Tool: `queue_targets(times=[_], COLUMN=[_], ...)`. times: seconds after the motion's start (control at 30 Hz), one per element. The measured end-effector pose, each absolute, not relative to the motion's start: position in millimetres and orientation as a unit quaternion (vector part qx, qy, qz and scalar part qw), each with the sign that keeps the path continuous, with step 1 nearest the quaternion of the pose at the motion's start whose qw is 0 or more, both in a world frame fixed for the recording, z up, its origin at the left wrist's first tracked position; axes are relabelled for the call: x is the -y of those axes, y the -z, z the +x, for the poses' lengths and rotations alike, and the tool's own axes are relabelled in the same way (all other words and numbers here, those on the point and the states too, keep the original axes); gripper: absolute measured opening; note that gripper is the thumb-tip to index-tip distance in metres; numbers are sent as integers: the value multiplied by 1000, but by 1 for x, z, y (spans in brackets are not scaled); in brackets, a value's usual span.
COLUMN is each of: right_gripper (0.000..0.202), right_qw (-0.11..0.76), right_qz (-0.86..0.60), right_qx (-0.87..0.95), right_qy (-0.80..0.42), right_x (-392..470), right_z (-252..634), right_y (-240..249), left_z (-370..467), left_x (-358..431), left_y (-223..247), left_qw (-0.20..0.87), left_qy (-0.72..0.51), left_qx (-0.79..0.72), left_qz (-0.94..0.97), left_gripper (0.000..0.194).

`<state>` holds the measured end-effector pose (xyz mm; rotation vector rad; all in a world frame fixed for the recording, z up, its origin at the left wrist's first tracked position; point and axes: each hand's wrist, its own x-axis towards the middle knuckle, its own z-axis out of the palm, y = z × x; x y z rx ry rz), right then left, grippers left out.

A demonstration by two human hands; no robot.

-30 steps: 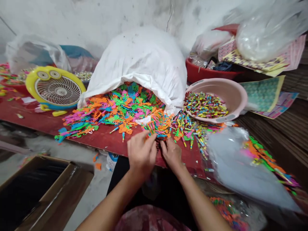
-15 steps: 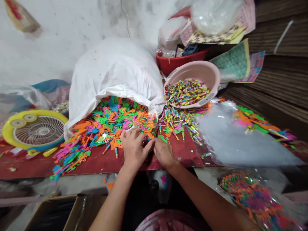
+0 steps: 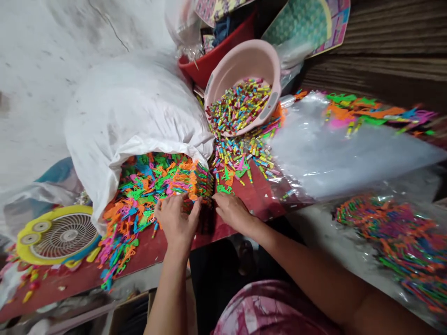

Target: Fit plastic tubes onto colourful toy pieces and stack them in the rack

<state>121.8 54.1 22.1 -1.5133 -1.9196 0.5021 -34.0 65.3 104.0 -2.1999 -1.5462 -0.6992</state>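
Observation:
My left hand [image 3: 177, 218] is at the front of a heap of bright plastic pieces [image 3: 139, 200], its thumb and fingers apart; what lies under the fingertips is hidden. My right hand [image 3: 232, 211] is just to the right, over the red tabletop [image 3: 258, 195], with its fingers bent together near a green piece [image 3: 225, 189]; anything it grips cannot be made out. The heap spills from a white sack [image 3: 132, 107]. Small striped tubes [image 3: 240, 149] lie loose beyond my right hand, below a tilted pink basin [image 3: 240, 60] that holds many more of them.
A yellow fan [image 3: 59, 235] lies at the left. Clear plastic bags [image 3: 335, 153] cover the right side, with coloured pieces behind them. Lower right, another clear bag holds many pieces [image 3: 394, 237]. A red basin [image 3: 223, 51] stands at the back.
The view has turned and shifted, so the basin and sack appear farther left. Both hands remain close together at the heap's edge, now with a wider gap between them.

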Motion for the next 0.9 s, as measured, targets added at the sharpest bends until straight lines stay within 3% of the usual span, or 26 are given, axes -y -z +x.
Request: queue_targets(times=[0.13,0.27,0.9], right_gripper=[15,24,29], right_qw=[300,282,241], right_qz=[-582,-601,-582], right_qx=[726,717,762], right_qy=[-210,-213,-151], right_x=[-56,-59,-70], right_z=[121,117,95], right_y=[-31,-41,-41], left_z=[-30,-26,-41], left_x=[-66,-63,-76], left_y=[-105,-105,-112], left_qw=[186,173,135], left_qy=[230,223,184], left_qx=[544,556,541], left_qz=[-785,-782,-810], left_gripper=[28,26,32])
